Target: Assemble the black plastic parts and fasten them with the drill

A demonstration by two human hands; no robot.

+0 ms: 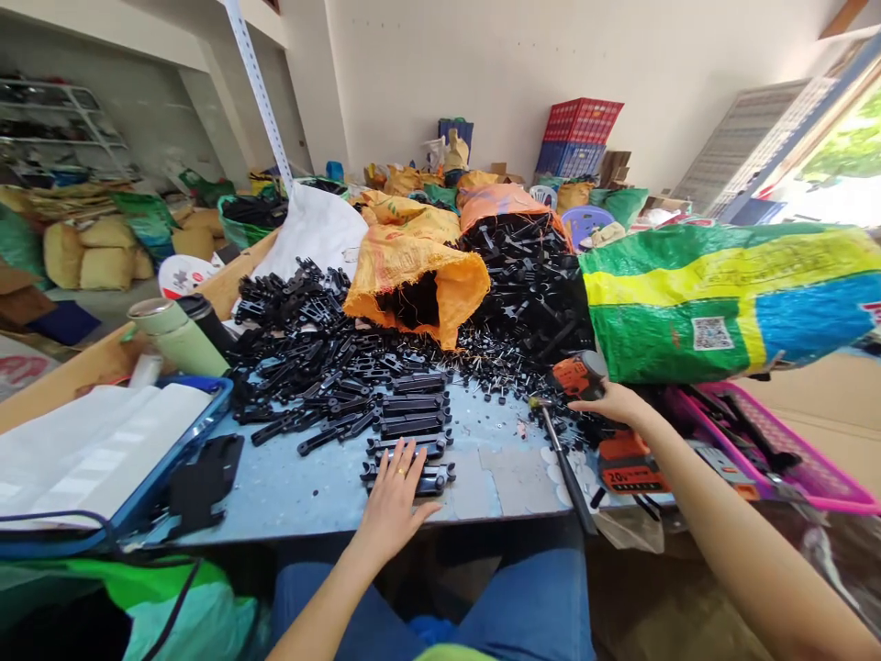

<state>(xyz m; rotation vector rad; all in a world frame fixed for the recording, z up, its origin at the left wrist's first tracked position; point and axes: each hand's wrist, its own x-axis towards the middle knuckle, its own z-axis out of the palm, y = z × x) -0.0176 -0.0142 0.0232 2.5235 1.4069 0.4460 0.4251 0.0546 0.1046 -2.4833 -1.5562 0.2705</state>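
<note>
My left hand (395,500) lies with its fingers spread over the nearest of a row of black assembled metal bars (414,404) at the table's front edge. A ring shows on one finger. At the right, my right hand (609,404) is closed around the handle of an orange and black cordless drill (574,375), whose battery marked 20V (630,462) sticks out below the wrist. The hand and forearm hide most of the handle. Just left of the drill lies a hammer (565,468), its dark handle reaching over the table's front edge.
Loose black metal parts (309,358) are heaped on the blue tabletop (275,496), with small screws (492,372) scattered to their right. An orange sack (419,266) and a green sack (653,303) stand behind. A pink basket (826,473) sits right; a light green bottle (177,335) left.
</note>
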